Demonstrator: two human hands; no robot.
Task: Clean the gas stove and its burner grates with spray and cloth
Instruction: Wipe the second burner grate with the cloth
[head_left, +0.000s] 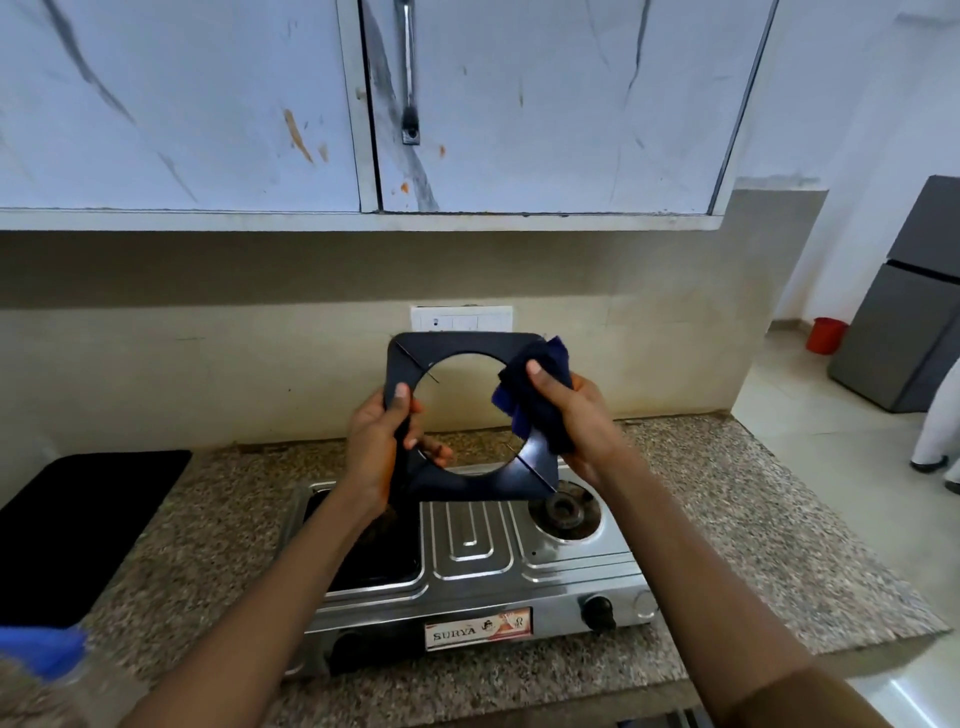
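I hold a black square burner grate (467, 345) with a round opening upright above the steel two-burner gas stove (478, 561). My left hand (376, 441) grips the grate's left edge. My right hand (574, 415) presses a dark blue cloth (530, 395) against the grate's right side, thumb on the cloth. The stove's right burner (566, 509) is bare. Its left side holds a dark grate or tray (374, 551), partly hidden by my left arm. A blue-capped spray bottle (44, 657) shows blurred at the lower left.
The stove sits on a speckled granite counter (753, 545). A black mat (78, 525) lies on the counter's left. White cabinets (519, 104) hang overhead. A switch plate (462, 318) is on the wall. A grey fridge (904, 312) and red bucket (826, 335) stand at right.
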